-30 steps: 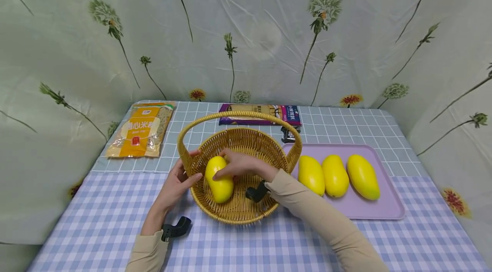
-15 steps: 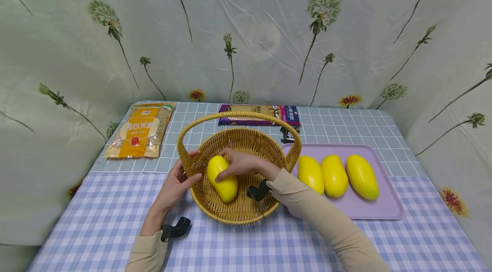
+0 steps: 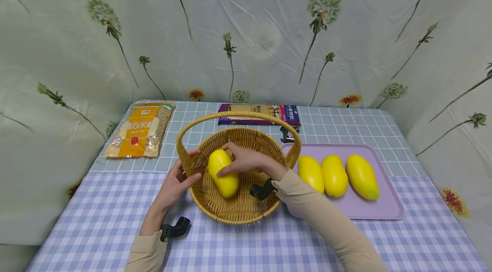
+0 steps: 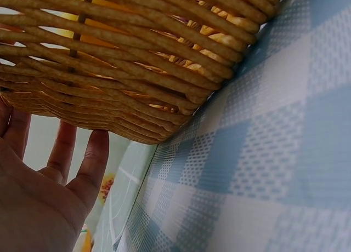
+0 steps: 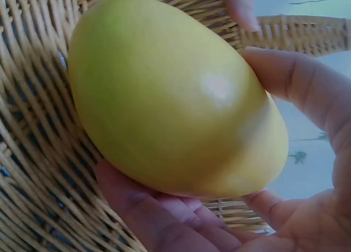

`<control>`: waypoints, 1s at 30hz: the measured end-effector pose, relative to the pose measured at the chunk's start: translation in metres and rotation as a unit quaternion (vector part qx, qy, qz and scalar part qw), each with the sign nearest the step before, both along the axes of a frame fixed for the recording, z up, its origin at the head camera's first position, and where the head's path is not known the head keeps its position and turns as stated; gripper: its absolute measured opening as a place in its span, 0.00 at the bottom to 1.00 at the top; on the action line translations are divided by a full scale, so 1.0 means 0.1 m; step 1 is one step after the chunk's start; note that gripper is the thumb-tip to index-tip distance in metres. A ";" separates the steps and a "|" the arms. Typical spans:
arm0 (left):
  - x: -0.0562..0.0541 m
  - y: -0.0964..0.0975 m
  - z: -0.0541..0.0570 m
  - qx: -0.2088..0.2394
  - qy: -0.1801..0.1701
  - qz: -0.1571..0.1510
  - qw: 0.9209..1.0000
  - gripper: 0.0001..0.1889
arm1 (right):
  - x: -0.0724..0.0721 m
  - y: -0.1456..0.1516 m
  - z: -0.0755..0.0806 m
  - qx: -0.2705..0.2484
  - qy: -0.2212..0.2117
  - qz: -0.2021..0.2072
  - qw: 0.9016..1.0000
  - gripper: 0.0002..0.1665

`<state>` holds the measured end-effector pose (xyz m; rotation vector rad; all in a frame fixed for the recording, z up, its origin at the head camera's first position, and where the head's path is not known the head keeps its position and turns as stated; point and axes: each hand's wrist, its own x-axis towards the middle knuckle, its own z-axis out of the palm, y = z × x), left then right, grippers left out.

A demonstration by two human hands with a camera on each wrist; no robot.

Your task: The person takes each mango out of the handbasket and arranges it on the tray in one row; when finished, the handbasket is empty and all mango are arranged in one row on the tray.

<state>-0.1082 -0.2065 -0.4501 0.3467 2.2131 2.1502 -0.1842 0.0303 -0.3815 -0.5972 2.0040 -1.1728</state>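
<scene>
In the head view my right hand (image 3: pixel 244 161) holds a yellow mango (image 3: pixel 224 182) inside a round wicker basket (image 3: pixel 234 216), the thumb on one side and the fingers on the other. Up close, the right wrist view has the same mango (image 5: pixel 170 104) greenish at one end, with the fingers (image 5: pixel 148 208) curled beneath it and woven wicker behind. My left hand (image 3: pixel 177 182) grips the basket's left side below the arched handle (image 3: pixel 238 114), thumb over the rim. Seen from the left wrist, fingertips (image 4: pixel 97 145) press against the basket's woven outer wall (image 4: pixel 126 71).
Several mangoes, including one at the tray's right (image 3: pixel 362 177), lie on a purple tray (image 3: pixel 384 208) right of the basket. A yellow-orange food bag (image 3: pixel 140 131) lies back left. Behind the basket are a purple pasta pack (image 3: pixel 259 114) and a small black packet (image 3: pixel 288 134).
Inside the basket, the right hand has shifted the mango slightly right and up in the head view and turned it a little. The left hand stays at the basket's side.
</scene>
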 end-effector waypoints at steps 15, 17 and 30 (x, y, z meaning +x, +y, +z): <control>-0.01 0.00 -0.01 0.012 0.007 -0.002 1.000 0.32 | 0.17 0.27 0.24 -0.024 0.033 -0.047 0.998 0.45; -0.01 0.00 -0.01 0.015 0.010 -0.004 1.000 0.32 | 0.21 0.30 0.26 -0.025 0.043 -0.048 0.998 0.45; -0.01 0.00 -0.01 0.021 0.017 -0.006 1.000 0.32 | 0.48 0.48 0.36 -0.065 0.071 -0.078 0.992 0.47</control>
